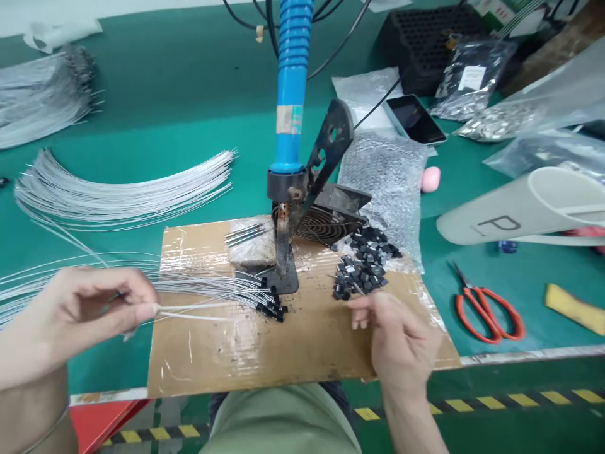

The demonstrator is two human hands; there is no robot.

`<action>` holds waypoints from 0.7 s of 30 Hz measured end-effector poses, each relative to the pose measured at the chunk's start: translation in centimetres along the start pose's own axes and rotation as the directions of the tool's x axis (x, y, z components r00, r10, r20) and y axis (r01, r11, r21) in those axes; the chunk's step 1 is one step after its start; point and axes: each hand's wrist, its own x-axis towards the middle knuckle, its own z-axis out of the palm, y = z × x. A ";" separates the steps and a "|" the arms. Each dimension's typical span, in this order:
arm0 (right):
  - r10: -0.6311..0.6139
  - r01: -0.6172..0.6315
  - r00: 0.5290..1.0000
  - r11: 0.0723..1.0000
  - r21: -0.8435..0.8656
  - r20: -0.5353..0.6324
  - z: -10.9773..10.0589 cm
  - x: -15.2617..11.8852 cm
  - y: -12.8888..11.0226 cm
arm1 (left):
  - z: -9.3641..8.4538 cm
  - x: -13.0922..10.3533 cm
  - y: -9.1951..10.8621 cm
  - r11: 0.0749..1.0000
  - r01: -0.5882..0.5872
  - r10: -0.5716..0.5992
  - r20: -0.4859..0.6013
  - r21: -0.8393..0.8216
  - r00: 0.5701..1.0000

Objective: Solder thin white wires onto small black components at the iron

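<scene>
My left hand (108,302) pinches a couple of thin white wires (193,314) between thumb and fingers, their ends pointing right over the cardboard. Behind them lies a bundle of white wires fitted with small black connectors (271,306) at the right ends. My right hand (394,334) is closed at the near edge of a pile of small black plastic pieces (362,265). A short thin metal tip (358,289) shows just beyond its fingertips; the rest is hidden. In the middle, a blue-handled heating tool (289,88) is held upright in a black stand.
A cardboard sheet (293,353) covers the work spot. Loose white wires (127,195) lie at left. Red-handled cutters (489,312), a white cup (501,208) and a yellow sponge strip (574,309) lie at right. A small fan (326,224) and phone (416,118) stand behind.
</scene>
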 end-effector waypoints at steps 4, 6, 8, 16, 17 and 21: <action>-0.039 0.015 0.930 0.998 0.067 0.366 2.6 -0.9 -2.8 | 2.4 0.3 -0.2 0.984 -0.071 0.119 0.304 -0.164 0.945; -0.029 -0.027 0.895 0.992 0.120 0.446 3.9 -1.1 -3.8 | 3.6 0.4 -0.4 0.981 -0.080 0.130 0.296 -0.177 0.946; 0.008 -0.074 0.890 0.989 0.126 0.456 4.8 -1.2 -4.3 | 4.2 0.2 -0.8 0.981 -0.078 0.130 0.311 -0.177 0.942; 0.147 -0.237 0.881 0.960 0.150 0.450 5.6 -1.6 -3.6 | 5.0 -0.9 -1.5 0.985 -0.048 0.099 0.315 -0.166 0.944; 0.161 -0.260 0.877 0.952 0.164 0.452 5.7 -1.7 -3.4 | 5.2 -1.0 -1.4 0.985 -0.045 0.096 0.317 -0.164 0.943; 0.180 -0.295 0.877 0.934 0.203 0.445 6.0 -1.8 -2.8 | 5.7 -1.2 -1.0 0.987 0.000 0.056 0.339 -0.163 0.939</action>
